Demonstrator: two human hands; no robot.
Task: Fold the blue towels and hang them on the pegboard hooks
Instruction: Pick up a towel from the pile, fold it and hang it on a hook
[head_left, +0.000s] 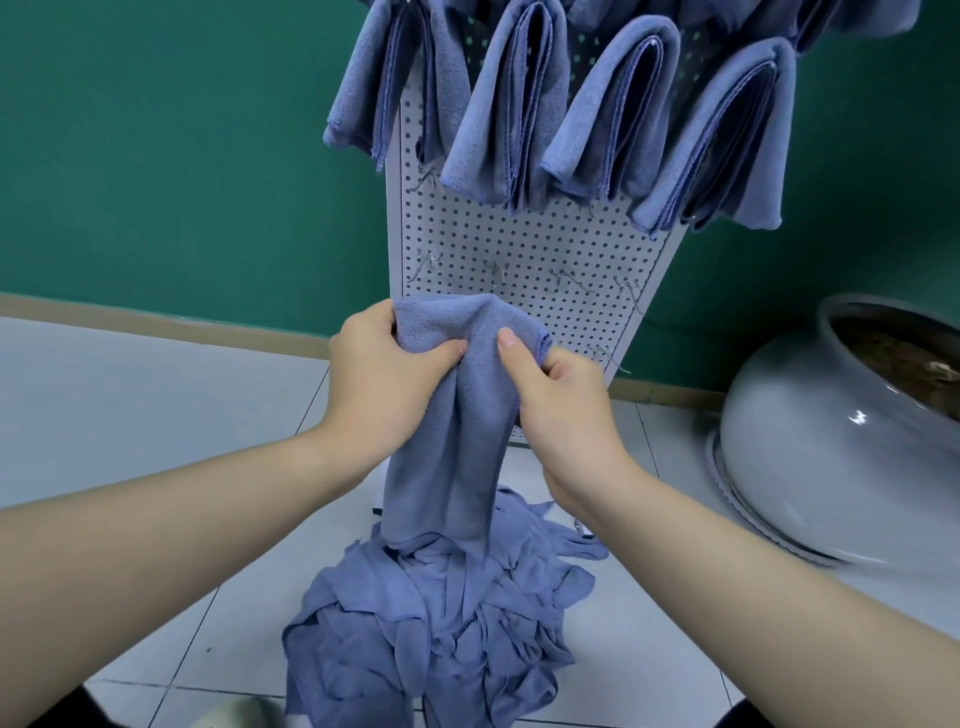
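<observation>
Both hands hold one folded blue towel (457, 415) up in front of the white pegboard (524, 244), its folded top bunched between them and its lower end hanging down to the heap of loose blue towels (441, 623) on the tiled floor (156, 405). The left hand (384, 384) has its grip clamped on the towel's left side, thumb pressed into the cloth and fingers curled behind it; the right hand (561, 410) grips the right side in the same way, thumb on the front near the top fold. The towel covers the lower middle of the pegboard, so the board's foot and whatever hooks sit behind the cloth cannot be seen. Above the hands a row of bare wire hooks (498, 270) juts from the board, and one more hook (608, 358) shows just right of the right hand. Higher up, four folded towels (613, 109) hang side by side across the board, draped over their hooks and hiding most of its upper part. To the right, near the pegboard's base, a large pale glazed pot (810, 447) stands on the floor beside the green wall (156, 156). The loose heap lies directly below the hands, between the person and the pegboard.
</observation>
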